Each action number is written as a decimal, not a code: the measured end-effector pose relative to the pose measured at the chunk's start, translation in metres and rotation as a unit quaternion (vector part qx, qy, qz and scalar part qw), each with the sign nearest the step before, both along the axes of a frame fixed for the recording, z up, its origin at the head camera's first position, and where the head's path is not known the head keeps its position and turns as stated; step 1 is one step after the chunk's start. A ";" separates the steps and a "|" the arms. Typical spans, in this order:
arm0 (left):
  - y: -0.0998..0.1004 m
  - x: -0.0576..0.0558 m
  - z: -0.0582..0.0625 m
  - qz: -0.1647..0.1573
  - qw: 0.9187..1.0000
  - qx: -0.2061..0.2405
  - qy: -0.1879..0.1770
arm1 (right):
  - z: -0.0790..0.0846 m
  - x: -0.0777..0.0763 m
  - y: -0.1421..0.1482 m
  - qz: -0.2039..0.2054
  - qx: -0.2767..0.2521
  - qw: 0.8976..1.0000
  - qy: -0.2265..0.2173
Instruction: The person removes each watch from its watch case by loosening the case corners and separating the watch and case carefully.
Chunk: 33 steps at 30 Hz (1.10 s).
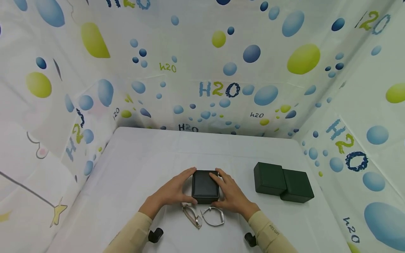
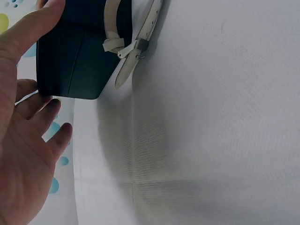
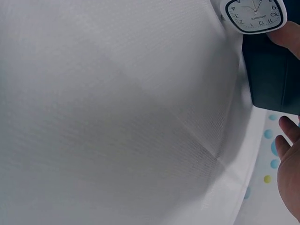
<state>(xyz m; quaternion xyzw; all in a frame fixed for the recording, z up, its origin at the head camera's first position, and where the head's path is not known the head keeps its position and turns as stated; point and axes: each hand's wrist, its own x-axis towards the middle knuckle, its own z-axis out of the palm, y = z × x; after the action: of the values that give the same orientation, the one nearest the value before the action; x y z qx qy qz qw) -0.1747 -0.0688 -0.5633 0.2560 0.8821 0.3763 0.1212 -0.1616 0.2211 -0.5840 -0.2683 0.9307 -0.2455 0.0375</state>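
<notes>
A dark box (image 1: 205, 187), closed, stands on the white cloth between both hands. My left hand (image 1: 173, 189) holds its left side, with the thumb at the near corner and fingertips at the far corner. On the other side my right hand (image 1: 233, 194) grips it, one finger lying over the lid and the thumb near the front corner. Just in front of the box lie two wristwatches: a beige-strapped watch (image 1: 191, 215) at left and a white watch (image 1: 213, 215) at right. A pale buckled strap (image 2: 144, 35) shows in the left wrist view, and a white-rimmed watch face (image 3: 254, 13) in the right wrist view.
Two dark green boxes, one (image 1: 270, 178) touching the other (image 1: 296, 186), stand to the right on the white tablecloth (image 1: 152, 154). Curtains (image 1: 190, 70) printed with blue and green bubbles hang behind the table and along its sides.
</notes>
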 end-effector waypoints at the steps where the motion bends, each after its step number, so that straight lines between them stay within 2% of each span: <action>1: 0.000 0.000 0.000 0.000 1.000 -0.004 0.002 | 0.000 0.000 0.000 0.002 0.002 1.000 0.003; 7: 0.000 -0.002 0.005 0.000 0.999 -0.026 0.030 | 0.001 -0.001 0.000 0.009 0.000 0.999 0.031; 17: 0.001 -0.004 0.009 0.004 0.998 -0.059 0.030 | 0.000 -0.002 0.000 0.000 0.007 1.000 0.024; 26: 0.000 -0.008 0.011 -0.005 0.998 -0.059 0.034 | -0.001 -0.002 -0.002 -0.006 0.026 0.999 0.033; 33: 0.000 -0.012 0.014 -0.002 0.998 -0.062 0.023 | 0.002 -0.001 -0.002 -0.005 0.030 0.999 0.027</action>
<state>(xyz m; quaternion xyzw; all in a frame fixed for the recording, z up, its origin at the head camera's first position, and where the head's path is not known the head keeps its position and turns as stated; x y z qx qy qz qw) -0.1866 -0.0684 -0.5493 0.2584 0.9057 0.3150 0.1176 -0.1628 0.2186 -0.5821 -0.2692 0.9395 -0.2108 0.0195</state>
